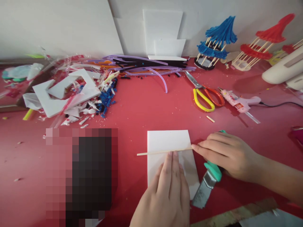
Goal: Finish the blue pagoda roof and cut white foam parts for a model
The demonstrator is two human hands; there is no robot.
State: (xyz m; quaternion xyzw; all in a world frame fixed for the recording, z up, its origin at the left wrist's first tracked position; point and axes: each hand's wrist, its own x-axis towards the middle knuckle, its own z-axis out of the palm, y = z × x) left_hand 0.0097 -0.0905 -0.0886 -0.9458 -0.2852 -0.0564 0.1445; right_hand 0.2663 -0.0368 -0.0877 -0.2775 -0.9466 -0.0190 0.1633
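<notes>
A thin wooden stick (pixel 156 152) lies across a white foam board (pixel 165 138), its left end jutting past the board's edge. My left hand (pixel 165 192) rests on the board with its fingers stretched out, fingertips pressing against the stick. At the board's right edge, my right hand (pixel 227 154) is closed around a green-handled utility knife (pixel 213 171), whose broad metal end points down and toward me. The index fingertip of that hand touches the stick's right end. My right palm hides the middle of the knife handle.
Scissors (pixel 201 91) and a pink glue gun (pixel 241 101) lie beyond my right hand. Pipe cleaners (pixel 142 67) and foam scraps (pixel 87 85) fill the back left. Blue (pixel 213 44) and red (pixel 262 44) stick models stand at the back right. A blurred dark object (pixel 92 173) sits left.
</notes>
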